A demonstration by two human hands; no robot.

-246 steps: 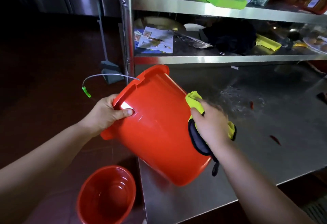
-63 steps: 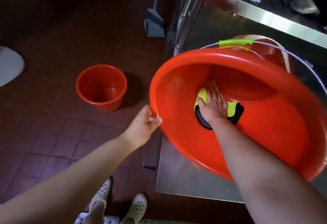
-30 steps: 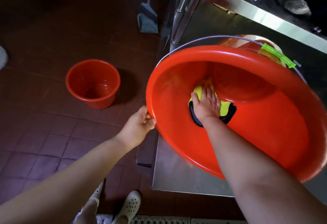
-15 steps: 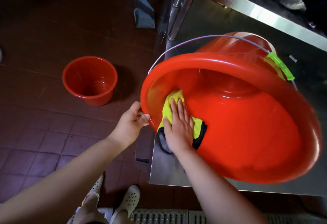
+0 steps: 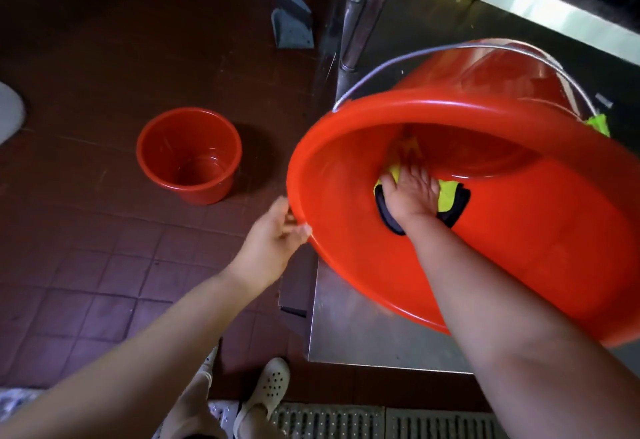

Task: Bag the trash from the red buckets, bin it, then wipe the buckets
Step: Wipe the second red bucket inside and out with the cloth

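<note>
Currently, stage: wiping the inside of the large red bucket (image 5: pixel 346 230); no trash visible in it.
Bucket position: tipped on its side on the steel table (image 5: pixel 363 334), mouth toward me, rim overhanging the table's left edge.
Handling estimate: thin plastic, light and a little flexible; the glossy wall looks slick, so the rolled rim is my best hold. The wire handle (image 5: pixel 398 64) hangs loose behind, no use for steadying.
Left hand (image 5: pixel 273 241): fingers curled over the rim at its lower left, gripping it to keep the bucket from rolling.
Right hand (image 5: pixel 412 192): deep inside, palm down, fingers spread nearly flat, pressing the yellow and dark cloth (image 5: pixel 446 196) against the wall near the base.
Small red bucket (image 5: pixel 188 154): upright on the tiled floor (image 5: pixel 86 265), well apart to the left; whether wiped, cannot tell.
</note>
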